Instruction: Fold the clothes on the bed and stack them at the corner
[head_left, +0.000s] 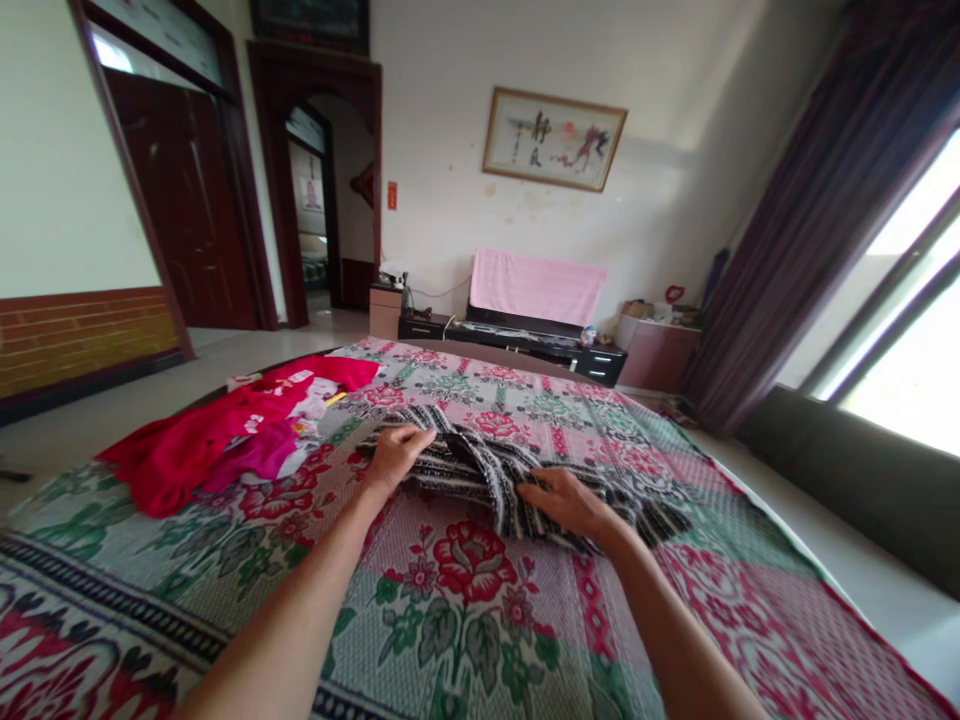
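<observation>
A black-and-white striped knitted garment [451,470] lies bunched in loose folds on the floral bedspread [472,560]. At its left end, my left hand [397,455] pinches the cloth between thumb and fingers. My right hand [568,500] is closed on a fold to the right of the middle, palm down, with its fingertips partly lost in the fabric. The garment's right end spreads flat past my right wrist. What kind of garment it is, the folds do not show.
Red and magenta clothes [255,430] lie heaped at the left of the bedspread. Beyond the far edge stands a low black cabinet [517,345], with a pink cloth [536,285] draped over something on it. A dark sofa [862,480] runs along the right side.
</observation>
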